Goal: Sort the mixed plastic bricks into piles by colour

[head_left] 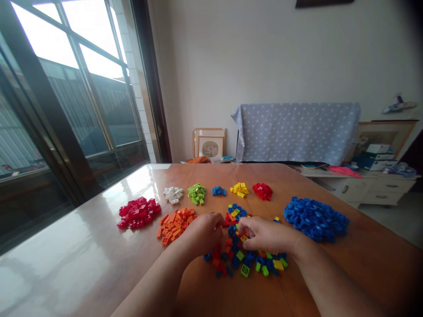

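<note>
So there's this glossy brown tabletop (139,277) with little plastic bricks sorted by colour. Along the far row it's a white pile (173,194), a lime green pile (197,193), a small blue pile (218,191), a yellow pile (239,189) and a red pile (263,191). Nearer, there's a crimson pile (139,213) off to the left, an orange pile (175,224) partly blocked by the left forearm, and a big blue heap (315,219) over on the right. The mixed pile (244,257) sits front and centre, between and below the hands, with both partly covering it.

Both arms reach in from the bottom edge and angle toward each other. The left hand (209,231) is back-up at the mixed pile's left side, fingers curled; can't tell if they're apart or pinching something. The right hand (261,235) comes in from the other side, thumb and index finger visibly apart, with a yellow brick (243,238) right by the thumb. Can't tell whether it's actually touching.
</note>
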Action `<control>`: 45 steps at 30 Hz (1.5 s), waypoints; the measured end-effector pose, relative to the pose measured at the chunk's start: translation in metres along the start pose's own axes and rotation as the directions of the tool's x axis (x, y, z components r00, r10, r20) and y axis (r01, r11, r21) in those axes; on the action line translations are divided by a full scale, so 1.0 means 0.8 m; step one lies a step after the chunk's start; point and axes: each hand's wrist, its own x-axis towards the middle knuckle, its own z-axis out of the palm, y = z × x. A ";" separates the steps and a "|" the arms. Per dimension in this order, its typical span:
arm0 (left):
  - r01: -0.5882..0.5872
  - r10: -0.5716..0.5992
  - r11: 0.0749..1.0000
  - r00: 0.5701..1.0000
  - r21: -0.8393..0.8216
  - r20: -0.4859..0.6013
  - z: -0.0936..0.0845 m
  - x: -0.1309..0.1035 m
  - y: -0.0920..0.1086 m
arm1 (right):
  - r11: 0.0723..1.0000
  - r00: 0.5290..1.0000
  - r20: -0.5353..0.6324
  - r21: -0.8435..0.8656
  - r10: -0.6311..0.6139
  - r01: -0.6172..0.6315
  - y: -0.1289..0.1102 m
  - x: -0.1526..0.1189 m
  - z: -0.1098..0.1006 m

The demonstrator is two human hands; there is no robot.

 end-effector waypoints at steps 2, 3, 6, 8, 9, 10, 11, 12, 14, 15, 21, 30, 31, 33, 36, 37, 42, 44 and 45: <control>0.035 -0.034 0.999 0.999 -0.015 0.042 -0.005 -0.002 0.004 | 0.999 0.998 -0.067 -0.040 0.018 -0.020 0.005 0.002 -0.002; 0.037 -0.036 0.999 0.998 -0.023 0.054 -0.007 -0.003 0.006 | 0.998 0.994 -0.103 -0.057 0.023 -0.029 0.007 0.003 -0.003; -0.032 0.036 0.998 0.996 -0.052 0.078 -0.008 -0.006 0.009 | 0.996 0.984 -0.173 -0.069 0.042 -0.055 0.017 0.005 -0.006; -0.089 0.095 0.994 0.992 -0.070 0.088 -0.004 -0.007 0.010 | 0.996 0.982 -0.181 -0.048 0.060 -0.069 0.022 0.005 -0.007; -0.108 0.115 0.991 0.989 -0.076 0.094 -0.002 -0.008 0.010 | 0.997 0.980 -0.186 -0.034 0.068 -0.075 0.024 0.005 -0.008; -0.121 0.129 0.990 0.986 -0.078 0.102 0.000 -0.008 0.011 | 0.997 0.978 -0.197 -0.020 0.072 -0.077 0.026 0.005 -0.010; -0.132 0.140 0.988 0.984 -0.076 0.114 0.003 -0.007 0.013 | 0.997 0.974 -0.214 -0.007 0.072 -0.076 0.027 0.005 -0.011; -0.140 0.148 0.988 0.980 -0.071 0.129 0.004 -0.007 0.014 | 0.997 0.969 -0.235 0.004 0.072 -0.073 0.028 0.005 -0.012; -0.157 0.164 0.986 0.973 -0.057 0.160 0.007 -0.006 0.017 | 0.997 0.958 -0.277 0.014 0.073 -0.072 0.028 0.004 -0.014; -0.162 0.169 0.985 0.971 -0.052 0.172 0.008 -0.006 0.018 | 0.997 0.954 -0.289 0.017 0.075 -0.073 0.028 0.004 -0.015; -0.130 0.133 0.991 0.986 -0.033 0.098 0.008 -0.009 0.017 | 0.999 0.954 -0.294 0.032 0.051 -0.044 0.016 0.008 -0.011; 0.068 -0.054 0.988 0.993 0.135 -0.105 -0.031 -0.010 -0.012 | 0.998 0.953 -0.299 0.056 0.040 -0.024 -0.008 0.000 -0.017; 0.097 -0.079 0.982 0.990 0.164 -0.113 -0.036 -0.011 -0.014 | 0.998 0.952 -0.302 0.060 0.039 -0.022 -0.007 0.000 -0.017; 0.150 -0.127 0.966 0.984 0.209 -0.121 -0.044 -0.012 -0.018 | 0.998 0.952 -0.304 0.068 0.033 -0.013 -0.006 0.000 -0.018; 0.197 -0.164 0.945 0.976 0.259 -0.144 -0.049 -0.013 -0.024 | 0.998 0.950 -0.310 0.070 0.025 -0.003 -0.007 -0.001 -0.020; 0.209 -0.170 0.938 0.973 0.275 -0.158 -0.050 -0.013 -0.027 | 0.998 0.949 -0.315 0.067 0.026 -0.005 -0.007 -0.002 -0.021; 0.268 -0.200 0.924 0.947 0.272 -0.253 -0.053 -0.009 -0.040 | 0.997 0.940 -0.340 0.072 0.036 -0.012 -0.002 0.000 -0.021; 0.249 -0.189 0.943 0.947 0.222 -0.261 -0.053 -0.007 -0.041 | 0.997 0.935 -0.354 0.078 0.026 0.002 0.006 0.004 -0.017; 0.227 -0.177 0.956 0.952 0.188 -0.250 -0.052 -0.007 -0.040 | 0.997 0.931 -0.364 0.077 0.025 0.004 0.010 0.007 -0.016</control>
